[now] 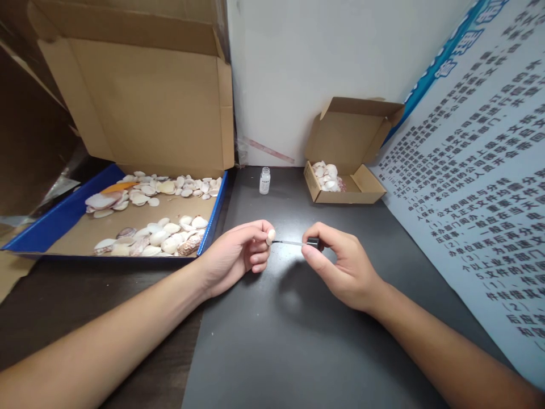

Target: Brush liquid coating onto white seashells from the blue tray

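My left hand (238,255) pinches a small pale seashell (271,236) between thumb and fingers, just above the dark mat (289,341). My right hand (340,267) grips the black cap of a thin brush (293,243), and the brush tip touches the shell. A small clear bottle (264,180) with no cap stands upright on the mat behind both hands, near the wall.
A large open cardboard box (213,216) with a blue rim holds several shells at the left. A small open cardboard box (353,196) with a few shells sits at the back right. A printed poster (477,187) leans along the right side.
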